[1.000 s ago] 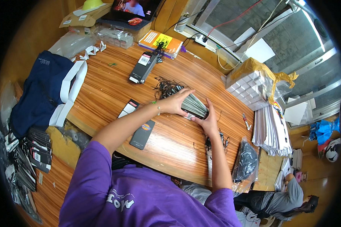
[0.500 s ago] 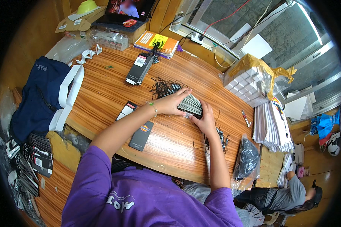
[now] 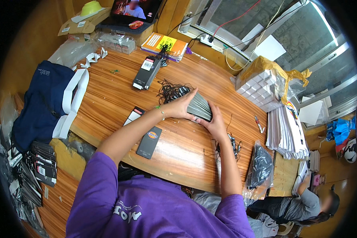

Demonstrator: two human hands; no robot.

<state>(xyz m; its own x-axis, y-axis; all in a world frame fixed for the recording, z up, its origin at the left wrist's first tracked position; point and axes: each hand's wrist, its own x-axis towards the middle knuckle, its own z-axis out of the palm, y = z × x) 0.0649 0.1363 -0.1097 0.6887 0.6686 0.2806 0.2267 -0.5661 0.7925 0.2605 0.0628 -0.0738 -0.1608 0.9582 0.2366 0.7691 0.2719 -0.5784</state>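
A thick stack of hang tags [image 3: 199, 108], seen by its pale edges, stands on the wooden table between my two hands. Its black strings [image 3: 172, 92] lie tangled at the far left end. My left hand [image 3: 180, 108] is pressed against the left side of the stack, thumb toward the near edge. On the opposite side my right hand [image 3: 215, 123] grips it, fingers along the edge and thumb near the left thumb. Close to my left forearm lie a black tag [image 3: 149, 142] and a tag with a white label [image 3: 134, 115].
Beyond my left hand sits another bundle of tags [image 3: 146, 73]. Black cords [image 3: 231, 147] lie beside my right wrist, near a plastic bag of dark items [image 3: 260, 166]. Wrapped white boxes [image 3: 260, 89] and a white pile [image 3: 285, 133] stand right. A person [image 3: 301, 204] works at lower right.
My left fingers have shifted slightly up and back from the top of the stack, so more of the pale tag edges show. Both hands stay on the stack.
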